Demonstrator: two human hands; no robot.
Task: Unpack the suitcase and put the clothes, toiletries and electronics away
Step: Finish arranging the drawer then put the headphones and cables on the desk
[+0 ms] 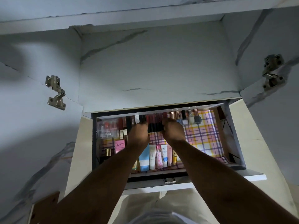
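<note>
We are looking at marble-patterned cabinet panels (158, 65), smooth with a soft sheen, carrying shiny metal hinges (55, 92). The drawer (236, 143) is showing dark matt walls, and a checked liner (202, 138), paper or cloth, is covering its floor. Glossy plastic tubes (155, 157) are catching light, as are the nail polish bottles (191, 118), glassy with metallic caps.

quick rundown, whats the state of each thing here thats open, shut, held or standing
drawer: pulled open
left hand: curled on the dark lip tubes
right hand: curled on the same row
lip tubes: lined up at the back, between both hands
nail polish bottles: capped, in a row at the back right
cream tubes: lying side by side at the front
Pond's box: closed, front left
</note>
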